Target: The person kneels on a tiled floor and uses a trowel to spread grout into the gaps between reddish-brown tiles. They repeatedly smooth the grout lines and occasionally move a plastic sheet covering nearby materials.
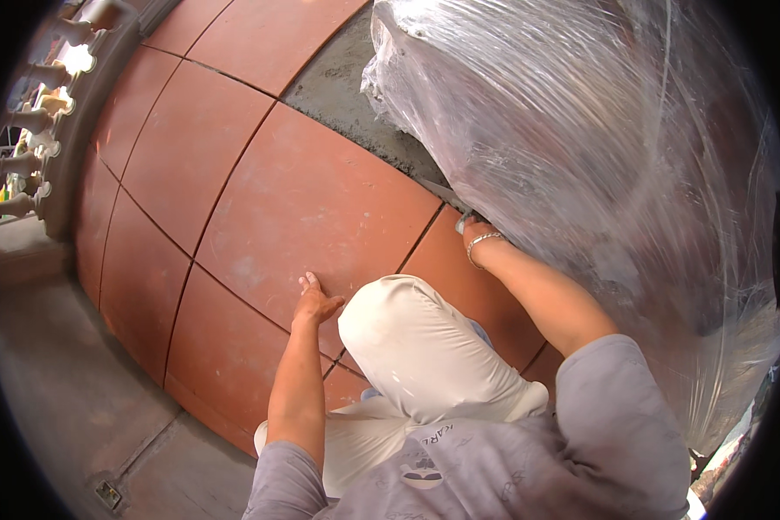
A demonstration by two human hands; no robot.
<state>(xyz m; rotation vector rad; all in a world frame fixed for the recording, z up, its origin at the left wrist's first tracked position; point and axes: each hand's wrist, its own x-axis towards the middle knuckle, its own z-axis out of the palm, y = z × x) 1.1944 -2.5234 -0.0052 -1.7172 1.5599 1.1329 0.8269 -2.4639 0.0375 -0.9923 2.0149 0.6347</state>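
My right hand [479, 232], with a bracelet at the wrist, is closed around the handle of a trowel. The trowel's thin grey blade [443, 192] lies along the edge of a large terracotta tile [321, 195], beside the wet grey mortar [338, 87]. Part of that blade is hidden by clear plastic wrap. Nearer to me and to the left, my left hand [317, 303] is open over the same tile, its fingers apart and nothing in them. Whether it touches the tile I cannot tell.
A bulky stack in clear plastic wrap [581, 130] fills the right side. More terracotta tiles [204, 147] with dark joints cover the floor. At the left are a balustrade [30, 143] and a bare concrete strip [69, 373]. My bent knee [399, 316] is close to both hands.
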